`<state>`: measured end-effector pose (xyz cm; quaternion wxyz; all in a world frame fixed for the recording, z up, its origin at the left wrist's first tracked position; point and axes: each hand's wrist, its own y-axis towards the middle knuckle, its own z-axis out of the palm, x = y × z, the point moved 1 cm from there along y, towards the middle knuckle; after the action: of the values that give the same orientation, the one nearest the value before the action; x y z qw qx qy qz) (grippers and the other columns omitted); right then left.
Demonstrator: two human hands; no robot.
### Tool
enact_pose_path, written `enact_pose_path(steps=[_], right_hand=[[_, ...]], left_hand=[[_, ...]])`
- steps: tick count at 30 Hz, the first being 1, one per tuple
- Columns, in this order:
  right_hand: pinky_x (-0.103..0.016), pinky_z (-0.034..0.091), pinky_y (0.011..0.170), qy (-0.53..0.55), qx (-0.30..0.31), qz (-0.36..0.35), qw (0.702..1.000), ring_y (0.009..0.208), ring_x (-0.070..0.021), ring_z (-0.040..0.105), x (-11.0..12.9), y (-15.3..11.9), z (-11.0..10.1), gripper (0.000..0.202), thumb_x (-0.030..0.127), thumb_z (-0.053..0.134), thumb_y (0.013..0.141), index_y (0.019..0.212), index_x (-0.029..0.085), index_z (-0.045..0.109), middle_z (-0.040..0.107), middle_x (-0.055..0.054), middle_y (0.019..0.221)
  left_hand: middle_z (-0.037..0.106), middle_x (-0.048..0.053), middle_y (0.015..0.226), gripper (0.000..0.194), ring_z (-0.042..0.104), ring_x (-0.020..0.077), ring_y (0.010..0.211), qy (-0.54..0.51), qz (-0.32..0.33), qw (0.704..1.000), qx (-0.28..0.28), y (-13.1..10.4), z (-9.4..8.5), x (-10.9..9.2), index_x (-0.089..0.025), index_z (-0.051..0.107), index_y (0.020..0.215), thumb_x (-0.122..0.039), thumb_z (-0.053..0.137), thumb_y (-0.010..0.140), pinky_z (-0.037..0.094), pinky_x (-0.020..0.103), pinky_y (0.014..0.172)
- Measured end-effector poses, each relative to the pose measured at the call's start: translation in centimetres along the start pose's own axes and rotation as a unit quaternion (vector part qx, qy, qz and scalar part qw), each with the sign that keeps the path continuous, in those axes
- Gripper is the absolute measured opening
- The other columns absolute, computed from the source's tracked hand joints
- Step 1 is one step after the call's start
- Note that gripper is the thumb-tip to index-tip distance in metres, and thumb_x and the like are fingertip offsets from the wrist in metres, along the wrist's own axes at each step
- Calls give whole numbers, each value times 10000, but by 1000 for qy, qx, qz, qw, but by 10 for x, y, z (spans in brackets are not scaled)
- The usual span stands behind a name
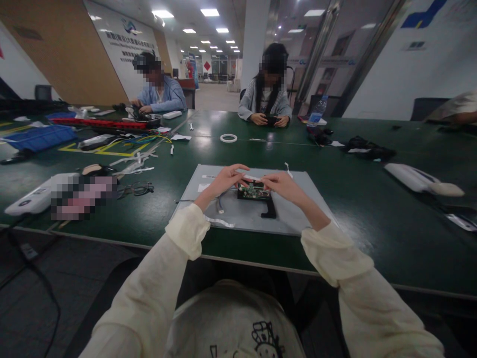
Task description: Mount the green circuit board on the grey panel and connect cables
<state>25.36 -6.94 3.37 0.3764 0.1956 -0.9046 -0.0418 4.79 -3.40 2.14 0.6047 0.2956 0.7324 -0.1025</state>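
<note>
A grey flat panel [286, 219] lies on the green table in front of me. On it sits a green circuit board [254, 191] with a black bracket [269, 211] at its lower right. My left hand [228, 179] is at the board's upper left, index finger stretched and the fingertips closed at one end of a short white strip [252, 178]. At the strip's other end my right hand [280, 185] pinches with thumb and index finger. The strip is held just above the board's far edge; its exact contact with the board is hidden. A cable with a small connector [220, 206] lies left of the board.
A white tape roll [228, 138] lies beyond the panel. Glasses [136, 189], a blue tray [39, 137], cables and white scraps are on the left. A white device [419, 179] lies right, a bottle [318, 112] farther back. Two people [265, 102] sit across the table.
</note>
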Motion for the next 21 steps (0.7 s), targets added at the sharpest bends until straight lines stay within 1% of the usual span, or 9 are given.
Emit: enact_pose_path(steps=[3, 5, 7, 8, 10, 12, 15, 18, 21], right_hand=[[-241, 411, 556, 51, 23, 27, 998, 578, -141, 555, -2, -1, 1, 283, 327, 465, 825, 778, 144, 676, 619, -25, 627], [-244, 440, 561, 95, 28, 49, 994, 597, -143, 573, -2, -1, 3, 265, 282, 471, 818, 938, 141, 661, 634, -30, 656], [-243, 455, 555, 125, 24, 60, 990, 604, -141, 584, 0, -1, 5, 347, 233, 483, 807, 1126, 139, 583, 644, -29, 674], [-240, 458, 551, 133, 20, 61, 989, 601, -137, 586, 1, -1, 6, 387, 213, 490, 802, 1178, 136, 543, 647, -29, 680], [-230, 458, 543, 137, 16, 61, 989, 593, -128, 587, 4, -3, 5, 376, 193, 500, 797, 1165, 128, 531, 652, -33, 686], [-215, 452, 534, 134, 17, 65, 989, 584, -119, 585, 7, -6, 4, 281, 173, 500, 788, 1056, 122, 570, 653, -38, 678], [-195, 432, 512, 131, 3, 85, 988, 568, -109, 579, 9, -12, -1, 252, 146, 490, 771, 1006, 129, 580, 651, -35, 663], [-181, 412, 494, 146, -55, 121, 980, 580, -109, 582, 3, -17, -4, 330, 164, 491, 767, 1090, 147, 553, 650, -31, 674], [-169, 396, 485, 180, -106, 164, 964, 610, -114, 589, -6, -19, -2, 360, 215, 519, 759, 1116, 165, 537, 649, -34, 697]], left_hand=[[682, 91, 928, 385, 671, 160, 770, 3, 16, 1000, -1, 0, 2, 2, -151, 480, 1163, -372, 488, 848, 409, 174, 535], [679, 89, 937, 380, 668, 155, 763, 8, 22, 1000, -6, 0, 1, 4, -155, 464, 1176, -360, 466, 857, 412, 176, 536], [678, 82, 926, 353, 662, 139, 732, 20, 27, 999, -14, 0, 1, 5, -157, 463, 1162, -348, 439, 866, 411, 178, 537], [678, 75, 901, 329, 655, 128, 704, 29, 30, 999, -17, 0, 0, 6, -157, 470, 1141, -339, 426, 870, 411, 178, 539], [673, 49, 820, 272, 632, 105, 639, 52, 39, 998, -23, 0, 0, 6, -157, 492, 1079, -313, 413, 871, 414, 180, 550], [652, 16, 732, 222, 602, 90, 588, 78, 50, 995, -34, -1, 0, 5, -160, 507, 1015, -297, 422, 863, 421, 185, 568], [611, -15, 655, 193, 573, 91, 565, 127, 60, 986, -86, -2, -1, 4, -170, 515, 954, -314, 429, 859, 430, 197, 592], [612, -3, 706, 171, 580, 109, 645, 196, 72, 966, -152, -2, -1, 3, -180, 530, 934, -290, 420, 862, 432, 212, 633], [635, 33, 856, 178, 580, 140, 785, 261, 95, 947, -161, -1, 3, 0, -183, 552, 965, -218, 421, 851, 435, 246, 728]])
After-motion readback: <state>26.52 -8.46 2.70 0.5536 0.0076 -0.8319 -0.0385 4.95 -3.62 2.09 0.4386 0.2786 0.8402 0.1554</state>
